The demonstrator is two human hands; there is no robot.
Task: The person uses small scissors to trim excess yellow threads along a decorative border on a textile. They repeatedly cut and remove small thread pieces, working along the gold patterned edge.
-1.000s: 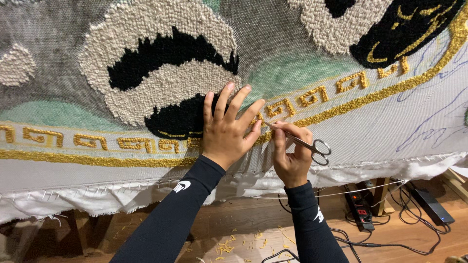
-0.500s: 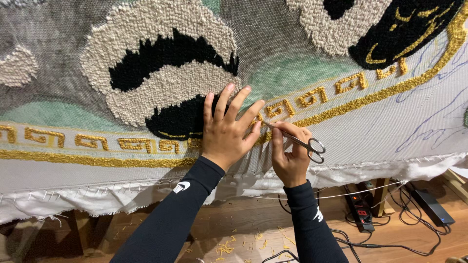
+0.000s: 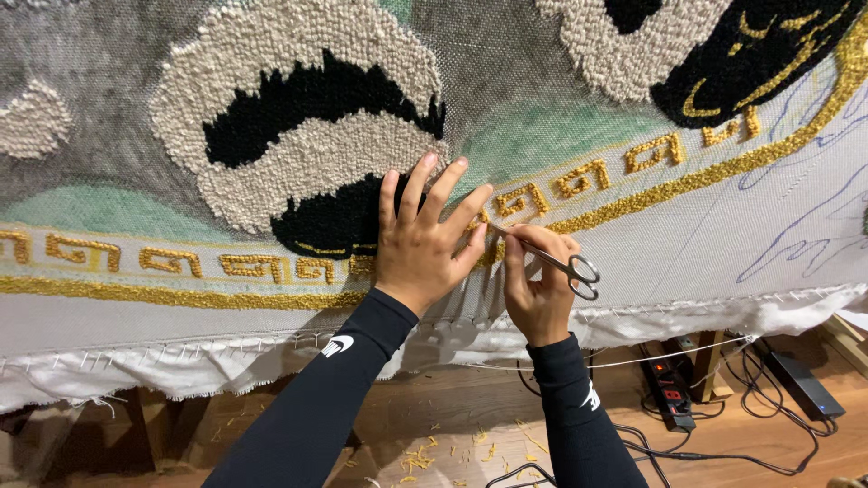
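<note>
A large tufted rug stretches upright on a frame, with cream and black pile shapes, pale green areas and a gold key-pattern band. My left hand lies flat on the rug, fingers spread, over the black patch and the gold band. My right hand holds small metal scissors, their tips pointing left at the gold band beside my left fingertips. Both arms wear black sleeves.
The rug's white cloth edge is stapled along a wooden frame. Below lies a wooden floor with yellow yarn clippings, a power strip, a black adapter and several cables.
Hardly anything differs; the scissors and both hands stay at the same spot on the gold band.
</note>
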